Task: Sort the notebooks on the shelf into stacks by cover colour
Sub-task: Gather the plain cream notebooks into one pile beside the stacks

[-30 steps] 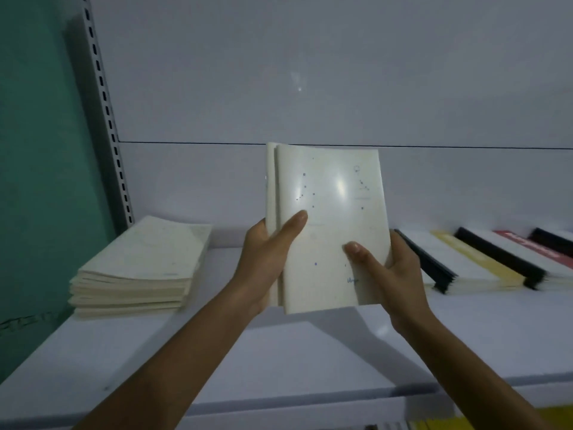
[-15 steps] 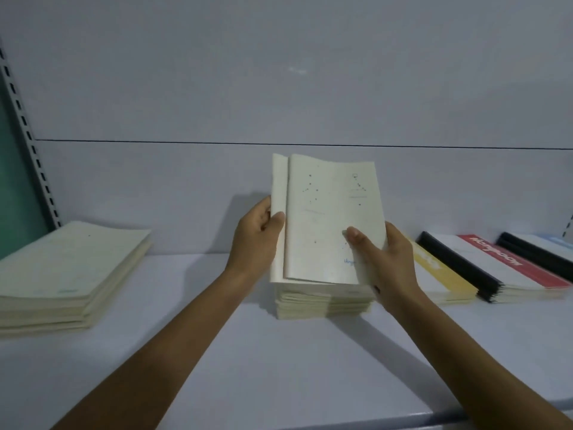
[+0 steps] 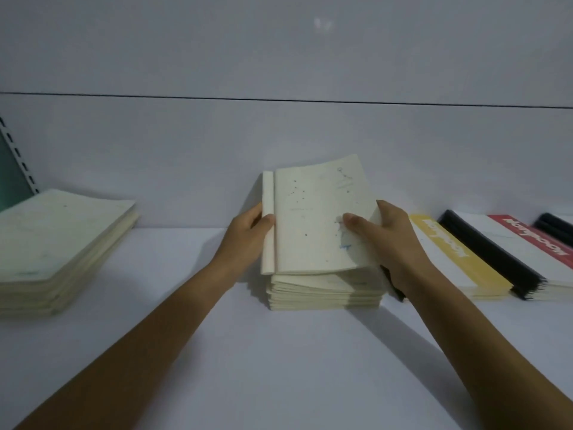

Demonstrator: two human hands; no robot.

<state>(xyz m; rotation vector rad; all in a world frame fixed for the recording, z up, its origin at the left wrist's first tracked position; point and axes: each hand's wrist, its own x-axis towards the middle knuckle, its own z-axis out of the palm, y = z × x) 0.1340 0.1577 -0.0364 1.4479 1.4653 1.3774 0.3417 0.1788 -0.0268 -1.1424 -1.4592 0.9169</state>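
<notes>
two cream notebooks (image 3: 316, 218) held tilted just above the middle cream stack (image 3: 325, 293) on the white shelf (image 3: 279, 367). left hand (image 3: 248, 237) clasped on the spine edge, right hand (image 3: 387, 240) on the right edge, thumb on the cover. second cream stack (image 3: 59, 246) far left; yellow-banded notebook (image 3: 446, 252), black-spined (image 3: 493, 252) and red-banded ones (image 3: 533, 237) on the right.

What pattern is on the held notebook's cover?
Cream notebook with small dark constellation-like dots; head view.

Dim white shelf (image 3: 279, 367), pale back panel (image 3: 279, 57).
</notes>
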